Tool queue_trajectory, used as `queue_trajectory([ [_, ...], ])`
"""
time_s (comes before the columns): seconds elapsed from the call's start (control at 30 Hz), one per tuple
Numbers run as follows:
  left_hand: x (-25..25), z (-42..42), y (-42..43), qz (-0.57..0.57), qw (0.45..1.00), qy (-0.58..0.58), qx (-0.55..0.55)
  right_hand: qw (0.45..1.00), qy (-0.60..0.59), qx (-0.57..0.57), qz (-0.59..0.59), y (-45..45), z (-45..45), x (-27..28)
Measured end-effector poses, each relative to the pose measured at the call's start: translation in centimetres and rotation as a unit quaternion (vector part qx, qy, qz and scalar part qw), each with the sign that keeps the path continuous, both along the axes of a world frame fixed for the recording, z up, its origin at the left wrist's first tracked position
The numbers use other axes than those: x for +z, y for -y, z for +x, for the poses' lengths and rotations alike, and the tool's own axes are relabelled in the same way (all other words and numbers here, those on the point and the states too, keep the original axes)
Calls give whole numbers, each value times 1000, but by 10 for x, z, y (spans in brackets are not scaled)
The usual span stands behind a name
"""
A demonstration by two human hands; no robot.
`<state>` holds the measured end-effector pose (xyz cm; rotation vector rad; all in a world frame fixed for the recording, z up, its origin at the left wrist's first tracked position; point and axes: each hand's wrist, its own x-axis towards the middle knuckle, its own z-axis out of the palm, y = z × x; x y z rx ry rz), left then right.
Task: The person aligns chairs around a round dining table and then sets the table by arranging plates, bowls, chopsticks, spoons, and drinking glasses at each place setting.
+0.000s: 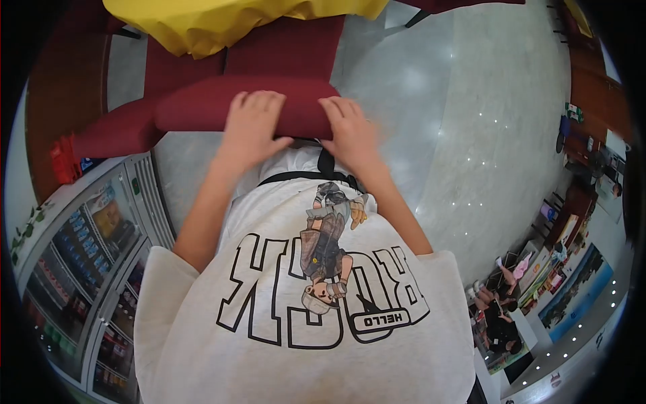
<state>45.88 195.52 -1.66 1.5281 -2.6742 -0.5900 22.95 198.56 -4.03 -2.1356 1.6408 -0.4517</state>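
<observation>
The dark red padded back of a chair [202, 101] stands right in front of me, its top edge running across the view. My left hand [254, 126] grips that edge, fingers laid over the top and thumb pointing inward on the near side. A short gap to the right, my right hand [352, 131] holds the same chair back near its right end, fingers bent over it. Both hands are slightly blurred. Beyond the back lies the red seat [282, 50], partly under a yellow tablecloth [249, 23].
Another red chair [118, 128] adjoins on the left. A glass-fronted drinks fridge [87, 269] stands at lower left, with a red object [65, 159] on top. Grey shiny floor [484, 121] stretches to the right. Several people [501, 316] are at the far lower right.
</observation>
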Motion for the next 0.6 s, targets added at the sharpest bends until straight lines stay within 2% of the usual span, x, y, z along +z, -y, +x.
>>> queue_trajectory([
  [0.07,-3,-53,-9,-6,999,-37,-30,997,57,38,28,-4,-14,6],
  [0.13,-9,-97,-14,-5,999,-12,-43,997,68,33,6,-5,-42,1],
  [0.2,-9,-121,-7,17,996,-1,-87,991,25,20,129,-18,-79,6],
  [0.23,-12,-130,-3,15,995,2,-103,990,28,12,136,-26,-101,3],
  [0.33,-19,-151,6,52,983,34,-170,984,30,-85,152,-58,-164,-1],
  [0.37,-18,-158,8,56,989,50,-130,970,31,-124,208,-66,-185,-1],
  [0.4,-19,-162,11,57,993,66,-85,969,36,-135,203,-79,-207,-10],
  [0.43,-29,-159,10,5,997,14,-80,964,69,-187,177,-99,-225,-27],
  [0.47,-32,-158,10,3,996,19,-86,954,103,-235,153,-114,-238,-36],
  [0.5,-32,-161,8,-10,999,17,-46,929,138,-266,218,-115,-250,-24],
  [0.53,-31,-162,5,-24,1000,15,-4,928,144,-265,218,-116,-257,-25],
  [0.6,-30,-171,4,-64,998,18,7,932,118,-248,239,-111,-275,-29],
])
